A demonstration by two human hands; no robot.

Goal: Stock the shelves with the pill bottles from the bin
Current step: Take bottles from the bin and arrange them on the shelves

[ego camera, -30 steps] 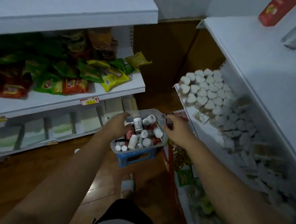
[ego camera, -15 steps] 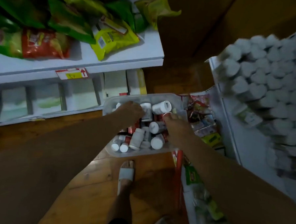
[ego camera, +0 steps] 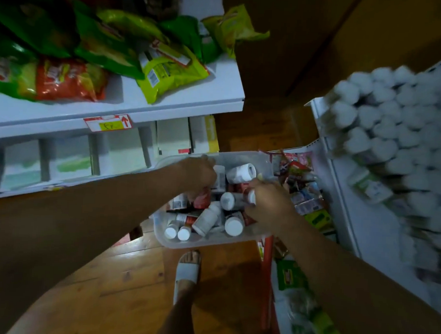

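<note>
Head view: both hands reach into the bin (ego camera: 174,243) of pill bottles (ego camera: 207,218), between two shelves.

Nearest, a sandalled foot (ego camera: 187,269) stands on the wood floor (ego camera: 121,276) just below the clear bin. Inside it the pill bottles lie jumbled, with white caps and some red labels; the print is too blurred to read. The right hand (ego camera: 269,210) curls its fingers round a small white-capped bottle (ego camera: 251,196) at the bin's right side. The left hand (ego camera: 198,174) is knuckles-up among the heap with its fingertips hidden, so I cannot tell whether it holds anything. Beyond, the left shelf (ego camera: 192,99) carries snack bags (ego camera: 165,74) and a price tag (ego camera: 108,122) with a red arrow and illegible writing. The right shelf (ego camera: 345,199) holds packed white-capped jars (ego camera: 382,129), smeared and cut off.
</note>
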